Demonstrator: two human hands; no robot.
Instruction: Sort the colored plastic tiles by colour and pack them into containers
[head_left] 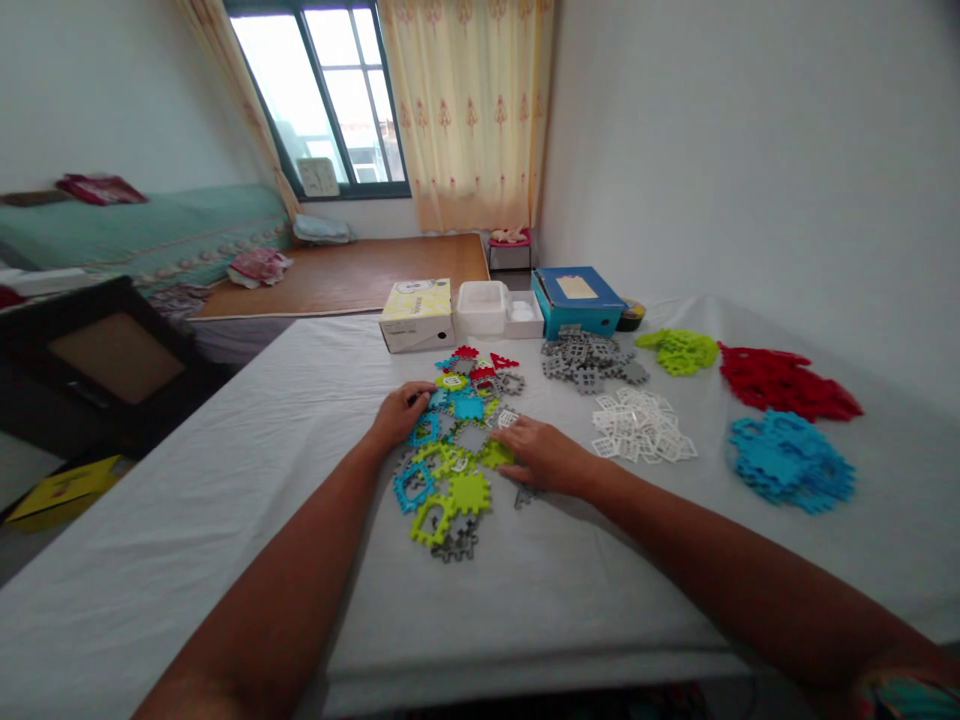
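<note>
A mixed pile of flat plastic interlocking tiles with toothed edges lies in front of me, among them a lime green tile [469,493], a blue frame tile [413,487] and a grey tile [472,437]. My left hand [401,412] rests at the pile's left side, fingers curled and thumb near the index finger; what they hold, if anything, is too small to make out. On the right side, my right hand [544,455] reaches over the pile with fingers apart. Its fingertips touch the tiles beside a small white lattice piece [508,418] and a green tile [495,454].
Sorted heaps lie to the right: grey pieces [589,360], white lattice pieces [641,425], green tiles [679,351], red tiles [784,382] and blue tiles [793,460]. Behind stand a yellow-white box [417,316], a translucent tub [481,310] and a blue box [577,302].
</note>
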